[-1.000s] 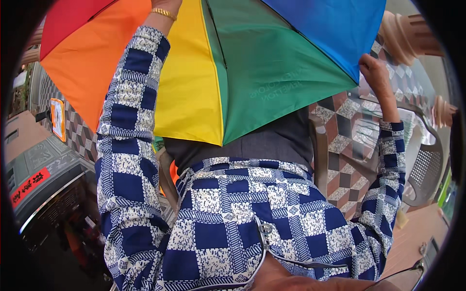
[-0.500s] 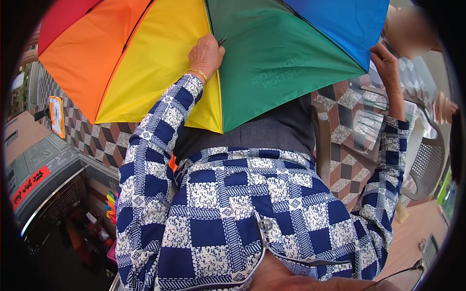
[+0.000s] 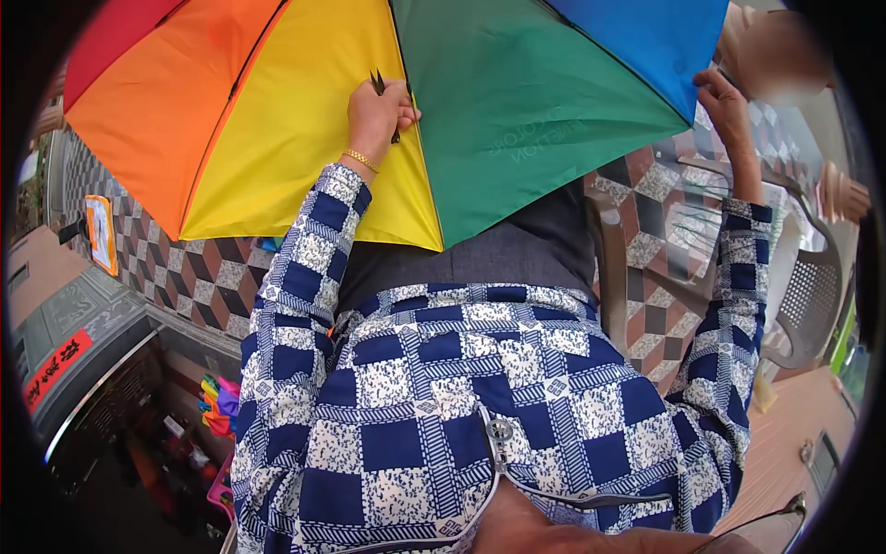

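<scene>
one rainbow umbrella point(image 3: 517, 138) lies spread, i see, over the person's dark trousers point(image 3: 526, 247). the left hand point(image 3: 377, 117) curls around a small dark pointed tool point(image 3: 377, 83), fingers at the yellow-green seam point(image 3: 426, 175); the right hand point(image 3: 726, 106) pinches the blue panel's point(image 3: 651, 51) edge.

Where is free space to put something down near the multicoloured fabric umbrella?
Free: patterned floor tiles between the orange fabric panel, the orange-framed white sheet and the grey carved wall. Crowded: the yellow panel, where the left hand holds a small black pointed tool.
</scene>
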Motion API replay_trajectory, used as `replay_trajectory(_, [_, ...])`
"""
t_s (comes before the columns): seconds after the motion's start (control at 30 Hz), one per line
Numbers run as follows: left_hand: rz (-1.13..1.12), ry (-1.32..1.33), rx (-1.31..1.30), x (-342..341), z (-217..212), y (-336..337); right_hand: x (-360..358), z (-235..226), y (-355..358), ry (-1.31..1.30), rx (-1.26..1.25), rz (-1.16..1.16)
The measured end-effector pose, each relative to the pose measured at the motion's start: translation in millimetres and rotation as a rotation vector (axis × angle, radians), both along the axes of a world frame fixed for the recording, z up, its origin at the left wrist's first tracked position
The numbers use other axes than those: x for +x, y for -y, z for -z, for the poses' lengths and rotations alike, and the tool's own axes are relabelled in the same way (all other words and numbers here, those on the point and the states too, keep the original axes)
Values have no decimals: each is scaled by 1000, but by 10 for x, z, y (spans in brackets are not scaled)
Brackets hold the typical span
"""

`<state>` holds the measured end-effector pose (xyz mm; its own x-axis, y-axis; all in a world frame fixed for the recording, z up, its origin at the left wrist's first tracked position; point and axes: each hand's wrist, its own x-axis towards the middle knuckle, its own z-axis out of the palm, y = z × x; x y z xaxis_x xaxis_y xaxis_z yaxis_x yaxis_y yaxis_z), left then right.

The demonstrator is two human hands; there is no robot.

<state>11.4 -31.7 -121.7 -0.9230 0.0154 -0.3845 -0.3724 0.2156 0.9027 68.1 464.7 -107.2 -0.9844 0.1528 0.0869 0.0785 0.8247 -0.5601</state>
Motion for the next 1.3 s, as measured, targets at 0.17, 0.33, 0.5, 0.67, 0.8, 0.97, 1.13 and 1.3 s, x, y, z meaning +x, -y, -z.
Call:
replay_trajectory(0.17, [-111,95,218,6,65,104,-15,-652,533,-240,-14,49])
replay_trajectory(0.33, [-163,128,316,31,35,119,-81,-696,1789,-81,-689,-254])
replay_trajectory(0.5, [-202,117,366,87,68,54,-261,-210,2924,-87,-429,-482])
replay_trajectory(0.67, [-256,112,462,65,64,56,-472,258,3390,-142,-201,-415])
replay_trajectory(0.8, [-303,104,464,34,-17,56,-530,224,3516,-112,-62,-318])
replay_trajectory(0.97, [-312,110,449,51,6,73,-577,259,3541,11,12,-333])
replay_trajectory(1.13, [-317,110,431,47,14,71,-597,248,3512,65,20,-410])
replay_trajectory(1.3, [-310,110,436,34,23,71,-594,239,3505,38,3,-400])
